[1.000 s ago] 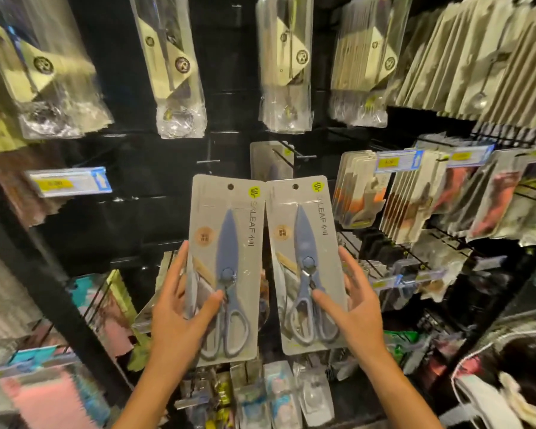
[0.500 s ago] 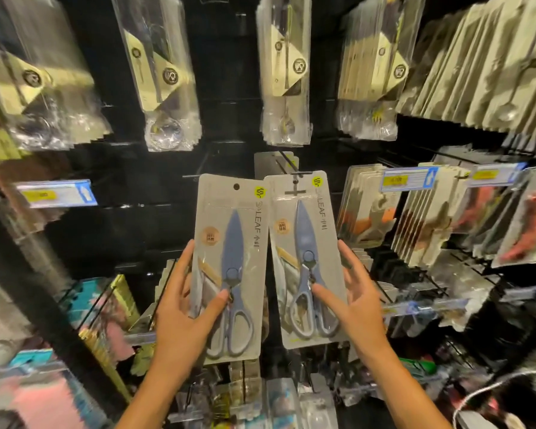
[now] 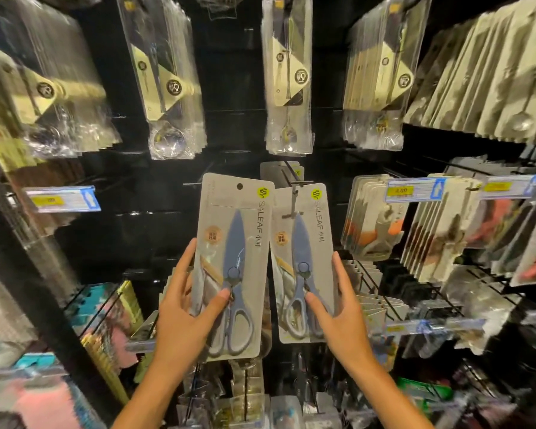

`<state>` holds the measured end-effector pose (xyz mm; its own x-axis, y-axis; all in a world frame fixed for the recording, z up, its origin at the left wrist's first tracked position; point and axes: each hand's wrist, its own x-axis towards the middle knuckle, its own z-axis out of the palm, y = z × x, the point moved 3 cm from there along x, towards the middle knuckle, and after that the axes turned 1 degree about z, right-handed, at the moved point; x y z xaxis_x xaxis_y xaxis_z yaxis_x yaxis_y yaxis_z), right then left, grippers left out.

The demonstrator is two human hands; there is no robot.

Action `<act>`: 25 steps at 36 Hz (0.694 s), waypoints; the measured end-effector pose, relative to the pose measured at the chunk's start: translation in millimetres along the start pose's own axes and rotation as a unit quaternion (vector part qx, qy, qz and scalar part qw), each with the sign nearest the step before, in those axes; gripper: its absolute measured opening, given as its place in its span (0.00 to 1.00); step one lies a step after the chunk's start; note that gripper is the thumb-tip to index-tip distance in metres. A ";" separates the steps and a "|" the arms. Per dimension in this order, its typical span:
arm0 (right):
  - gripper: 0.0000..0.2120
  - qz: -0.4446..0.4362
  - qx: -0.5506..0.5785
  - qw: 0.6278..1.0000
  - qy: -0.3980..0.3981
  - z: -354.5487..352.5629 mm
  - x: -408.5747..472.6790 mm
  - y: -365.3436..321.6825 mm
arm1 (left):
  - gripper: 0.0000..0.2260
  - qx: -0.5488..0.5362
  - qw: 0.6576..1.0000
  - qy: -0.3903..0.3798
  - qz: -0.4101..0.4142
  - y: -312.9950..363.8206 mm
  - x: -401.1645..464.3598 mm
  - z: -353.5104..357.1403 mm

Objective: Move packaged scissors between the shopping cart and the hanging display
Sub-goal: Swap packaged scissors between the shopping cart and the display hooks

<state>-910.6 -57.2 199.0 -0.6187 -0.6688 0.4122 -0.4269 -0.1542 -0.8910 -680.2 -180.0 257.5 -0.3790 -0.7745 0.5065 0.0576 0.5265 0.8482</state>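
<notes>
Two grey cards, each holding blue-grey kitchen scissors, are side by side before a black hanging display. My left hand (image 3: 186, 317) grips the left scissors pack (image 3: 232, 239) by its lower left edge, thumb on the front. My right hand (image 3: 338, 317) grips the right scissors pack (image 3: 304, 243) at its lower right. The metal display hook (image 3: 293, 193) passes through the top of the right pack. Another scissors pack (image 3: 280, 171) hangs behind on the same hook. The left pack's hang hole is free. No shopping cart is in view.
Clear bags of cutlery (image 3: 288, 72) hang in a row above. Carded goods (image 3: 375, 215) crowd the hooks to the right, with price tags (image 3: 415, 188). A price tag (image 3: 62, 198) juts out at the left. More packs hang below the hands.
Both packs have risen toward the hook. The right pack's top has slid onto the hook, while the left pack stays beside it in my left hand.
</notes>
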 end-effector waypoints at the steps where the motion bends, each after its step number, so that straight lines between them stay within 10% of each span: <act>1: 0.40 -0.004 -0.021 1.000 0.000 1.3 1.9 1.6 | 0.38 0.002 1.000 0.000 0.002 0.3 1.6 0.3; 25: 0.43 0.024 -0.249 0.967 -0.046 37.9 129.4 59.0 | 0.38 -0.006 0.999 0.027 0.041 -9.2 38.9 20.8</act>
<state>-990.9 -180.5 192.5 -0.5938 -0.7318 0.3344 -0.6781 0.2315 -0.6976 -714.7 -207.7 266.1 -0.3220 -0.7468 0.5819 0.0982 0.5850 0.8051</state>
